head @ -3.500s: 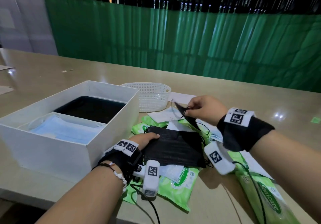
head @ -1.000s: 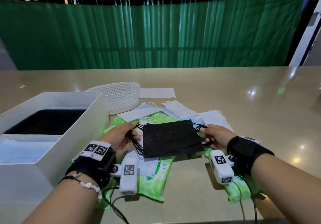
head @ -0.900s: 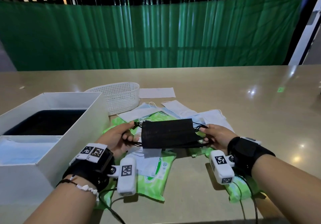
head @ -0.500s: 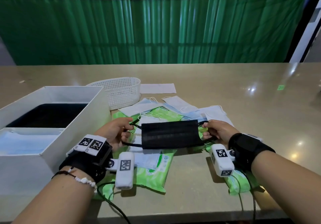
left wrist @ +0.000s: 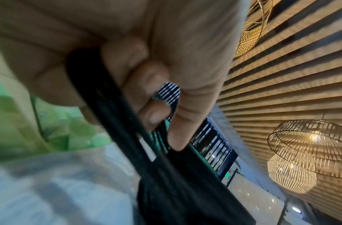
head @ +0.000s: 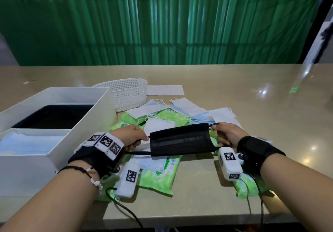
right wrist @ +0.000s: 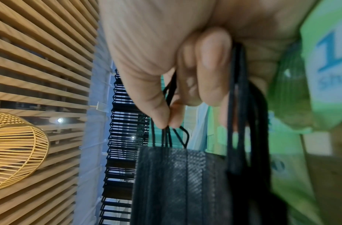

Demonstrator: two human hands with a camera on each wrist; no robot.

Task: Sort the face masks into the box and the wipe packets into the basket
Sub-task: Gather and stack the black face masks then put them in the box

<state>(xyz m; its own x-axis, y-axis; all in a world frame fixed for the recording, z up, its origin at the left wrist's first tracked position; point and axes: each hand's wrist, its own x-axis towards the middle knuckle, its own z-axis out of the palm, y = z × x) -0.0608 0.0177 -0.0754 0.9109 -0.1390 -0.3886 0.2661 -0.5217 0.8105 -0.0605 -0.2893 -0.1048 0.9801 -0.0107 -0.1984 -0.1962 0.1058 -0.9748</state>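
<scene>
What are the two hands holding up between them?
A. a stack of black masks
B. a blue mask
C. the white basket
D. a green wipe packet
A. The left hand and the right hand each pinch the ear loops at one end of the stack of black masks, stretched between them above the green wipe packets on the table.

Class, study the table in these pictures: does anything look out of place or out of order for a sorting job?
Yes. White and blue masks and green wipe packets lie jumbled together beside the box, overlapping. One white sheet lies apart behind the basket. The black masks hang between both hands, not yet boxed.
</scene>
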